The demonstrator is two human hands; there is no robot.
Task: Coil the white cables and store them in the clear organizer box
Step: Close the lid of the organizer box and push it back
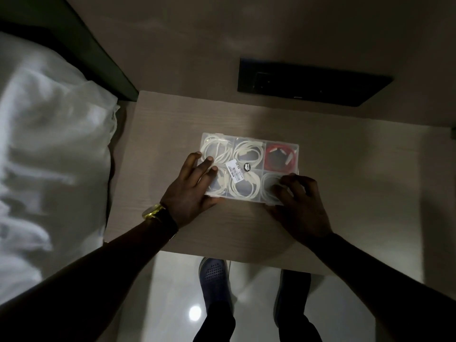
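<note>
The clear organizer box (249, 146) lies flat on the light wooden table (172, 119), its lid closed and a white label stuck across the middle. Coiled white cables (248, 151) fill several of its compartments, and a red cable (280, 157) fills the far right one. My left hand (191, 191) rests on the box's near left corner, fingers spread over the lid. My right hand (299, 206) presses on the near right corner with its fingers curled over the lid edge.
A bed with white bedding (49, 144) lies along the left of the table. A black panel (308, 81) is set in the wall behind the table. My feet in dark shoes (214, 275) stand on the glossy floor below the table's near edge.
</note>
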